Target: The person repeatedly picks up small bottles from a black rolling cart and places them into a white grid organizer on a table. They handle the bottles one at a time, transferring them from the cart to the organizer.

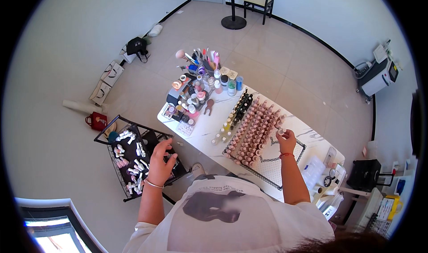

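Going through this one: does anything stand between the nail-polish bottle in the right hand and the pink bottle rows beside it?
Nothing visible does: the right hand holds the nail-polish bottle close beside the rows of pink bottles; whether they touch is too small to tell.

The bench [209, 136] is gleaming white, grey marble veins running across it! Dusty-pink nail polish bottles [258, 135] are massing their colour, black bottles [243, 105] are striking a dark line alongside, yellowish bottles [229, 121] are adding a flash! The tray [273, 173] is flaunting black lacy trim around dotted white. Now the bracelet [286, 155] is blazing red, and the white T-shirt [263, 208] is sporting a dark grey print!
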